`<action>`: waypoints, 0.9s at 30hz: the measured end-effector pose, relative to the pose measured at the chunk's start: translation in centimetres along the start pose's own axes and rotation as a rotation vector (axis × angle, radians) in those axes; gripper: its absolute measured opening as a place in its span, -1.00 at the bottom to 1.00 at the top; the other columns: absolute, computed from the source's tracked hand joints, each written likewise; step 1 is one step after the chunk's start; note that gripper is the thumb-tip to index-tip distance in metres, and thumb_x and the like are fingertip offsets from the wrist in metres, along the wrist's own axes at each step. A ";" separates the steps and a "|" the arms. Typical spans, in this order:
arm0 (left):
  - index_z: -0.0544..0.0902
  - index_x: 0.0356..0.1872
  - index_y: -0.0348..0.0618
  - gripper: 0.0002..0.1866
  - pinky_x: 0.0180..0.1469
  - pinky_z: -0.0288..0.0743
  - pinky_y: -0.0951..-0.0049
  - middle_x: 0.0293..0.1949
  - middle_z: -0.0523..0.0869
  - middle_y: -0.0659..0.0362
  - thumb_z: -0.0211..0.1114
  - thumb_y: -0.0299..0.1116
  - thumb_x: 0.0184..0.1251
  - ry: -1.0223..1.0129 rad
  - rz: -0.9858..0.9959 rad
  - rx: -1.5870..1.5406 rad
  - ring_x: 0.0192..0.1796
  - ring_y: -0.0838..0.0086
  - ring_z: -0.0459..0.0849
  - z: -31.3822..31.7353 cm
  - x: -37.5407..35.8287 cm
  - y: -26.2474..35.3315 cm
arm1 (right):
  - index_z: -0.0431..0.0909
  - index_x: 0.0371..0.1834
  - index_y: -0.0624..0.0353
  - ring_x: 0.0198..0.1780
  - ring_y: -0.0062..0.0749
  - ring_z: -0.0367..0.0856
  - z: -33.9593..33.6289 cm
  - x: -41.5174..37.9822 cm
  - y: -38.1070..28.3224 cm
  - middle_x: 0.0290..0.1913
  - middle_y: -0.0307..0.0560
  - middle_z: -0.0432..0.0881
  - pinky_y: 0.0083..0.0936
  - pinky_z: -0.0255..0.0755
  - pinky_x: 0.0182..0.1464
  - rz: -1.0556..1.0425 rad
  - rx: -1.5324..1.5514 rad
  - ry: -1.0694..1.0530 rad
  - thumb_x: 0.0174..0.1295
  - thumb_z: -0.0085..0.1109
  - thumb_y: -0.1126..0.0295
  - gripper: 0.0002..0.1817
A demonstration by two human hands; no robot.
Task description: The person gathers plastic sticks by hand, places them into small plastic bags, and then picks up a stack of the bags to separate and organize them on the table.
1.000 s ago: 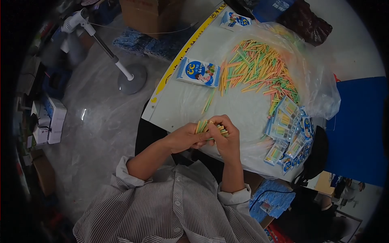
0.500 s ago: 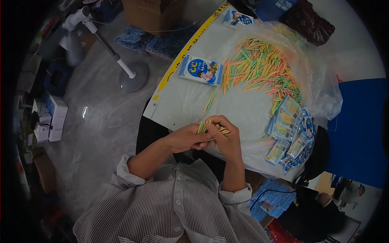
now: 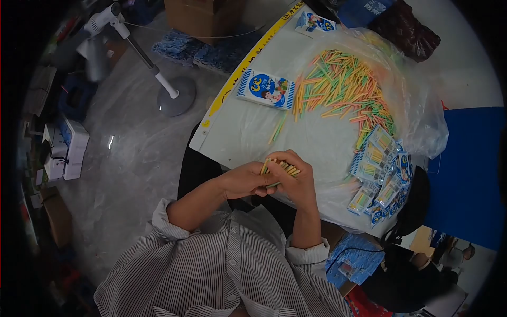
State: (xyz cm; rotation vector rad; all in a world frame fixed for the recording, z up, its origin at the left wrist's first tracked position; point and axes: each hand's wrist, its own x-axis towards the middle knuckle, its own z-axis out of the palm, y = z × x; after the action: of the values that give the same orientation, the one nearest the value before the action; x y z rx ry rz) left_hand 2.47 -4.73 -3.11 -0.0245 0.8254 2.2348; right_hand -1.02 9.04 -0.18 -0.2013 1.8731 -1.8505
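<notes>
Close together over the table's near edge, my left hand (image 3: 244, 179) and my right hand (image 3: 296, 178) are both closed round a bundle of thin coloured sticks (image 3: 284, 167). The stick ends show between the fingers. Beyond them a large loose pile of yellow, green and pink sticks (image 3: 343, 87) lies on the white table (image 3: 240, 124). A few sticks (image 3: 277, 128) lie apart, below a blue and white packet (image 3: 267, 90). At the right edge, several small filled packets (image 3: 377, 158) are heaped.
A clear plastic bag (image 3: 425, 124) lies right of the pile. Another packet (image 3: 315, 24) is at the table's far end. A white stand (image 3: 158, 76) with a round base is on the floor at the left, and a cardboard box (image 3: 203, 18) stands behind.
The view has shifted slightly. Both hands stay together round the bundle, whose stick ends are now slightly differently arranged between the fingers.
</notes>
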 end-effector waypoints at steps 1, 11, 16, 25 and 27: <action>0.45 -0.25 -0.26 -0.74 -0.55 0.17 0.76 -0.39 0.47 0.22 -0.04 -0.25 0.31 -0.002 -0.001 0.010 -0.45 0.70 0.32 0.0 0.0 -0.1 | 0.43 -0.36 0.26 -0.63 -0.83 0.28 -0.1 0.1 0.3 -0.46 -0.27 0.46 -0.86 0.16 -0.67 -0.076 -0.109 -0.007 0.14 -0.02 0.51 -0.94; 0.47 -0.28 -0.23 -0.73 -0.54 0.20 0.77 -0.39 0.49 0.25 -0.03 -0.21 0.30 -0.043 -0.048 0.123 -0.49 0.71 0.33 -0.9 -0.4 -0.3 | 0.40 -0.24 0.22 -0.60 -0.80 0.31 -0.5 0.1 1.0 -0.54 -0.30 0.43 -0.82 0.23 -0.60 -0.030 -0.157 -0.122 0.14 -0.04 0.53 -0.87; 0.46 -0.24 -0.19 -0.78 -0.37 0.37 0.74 -0.38 0.52 0.26 -0.03 -0.26 0.31 0.054 -0.075 0.092 -0.37 0.67 0.49 0.2 -0.7 0.6 | 0.30 0.06 0.28 -0.04 -0.47 0.39 0.0 0.8 0.6 -0.06 -0.03 0.44 -0.53 0.28 -0.02 -0.233 0.167 -0.068 0.26 -0.21 0.33 -0.64; 0.45 -0.28 -0.18 -0.83 -0.42 0.36 0.73 -0.43 0.51 0.26 0.09 -0.30 0.24 0.010 -0.049 -0.001 -0.41 0.67 0.47 -0.4 -0.7 0.2 | 0.14 0.17 0.35 0.04 -0.33 0.39 -0.7 0.2 1.8 0.09 0.07 0.34 -0.50 0.26 0.05 -0.139 0.188 -0.212 0.27 -0.25 0.32 -0.55; 0.45 -0.30 -0.17 -0.85 -0.46 0.34 0.75 -0.44 0.51 0.26 0.11 -0.31 0.22 -0.018 -0.068 0.037 -0.45 0.68 0.45 -0.9 -0.6 -0.3 | 0.14 0.16 0.36 -0.01 -0.37 0.42 -1.0 -0.2 2.0 0.10 0.09 0.33 -0.54 0.30 0.00 -0.023 0.261 -0.368 0.26 -0.24 0.33 -0.56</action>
State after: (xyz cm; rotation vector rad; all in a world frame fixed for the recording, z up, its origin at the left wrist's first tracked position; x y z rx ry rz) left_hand 2.92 -5.45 -3.83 -0.0148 0.8432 2.1527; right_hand -0.85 10.14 -2.11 -0.4410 1.3760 -1.8994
